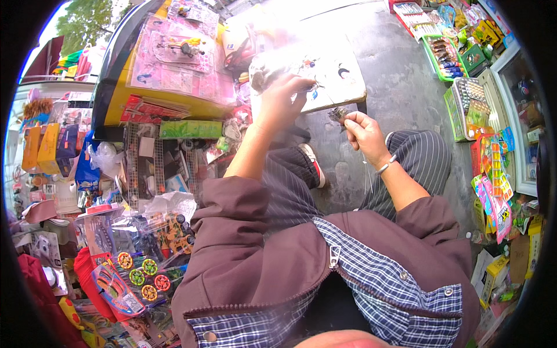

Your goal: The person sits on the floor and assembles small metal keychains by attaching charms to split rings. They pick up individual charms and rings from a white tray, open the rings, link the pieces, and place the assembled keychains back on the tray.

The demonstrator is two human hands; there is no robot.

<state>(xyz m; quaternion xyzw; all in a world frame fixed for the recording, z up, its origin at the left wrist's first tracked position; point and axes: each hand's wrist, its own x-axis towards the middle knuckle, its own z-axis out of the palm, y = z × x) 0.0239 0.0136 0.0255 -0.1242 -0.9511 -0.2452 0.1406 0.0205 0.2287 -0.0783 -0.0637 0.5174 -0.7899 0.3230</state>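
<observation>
Brown jacket cloth [255, 255] is spread wide across the foreground, its checked lining [383, 284] exposed, and beyond it both hands are held out over the work. Right hand [366, 136] first: a small dark tuft [336, 114] is pinched between thumb and fingertips, just off the near edge of the white table [351, 87]. Thin pale strands [365, 168] are seen hanging below that hand. And the left hand [283, 98]! Its fingers are curled in over the tabletop, but whether anything is gripped there cannot be told. A fine line can be made out between the two hands; where it is fastened is unclear. Delicate strand work appears to be in hand, the tuft apparently being steadied for it. For the next move, a firm right pinch and precise left fingertips would seem to be called for.
</observation>
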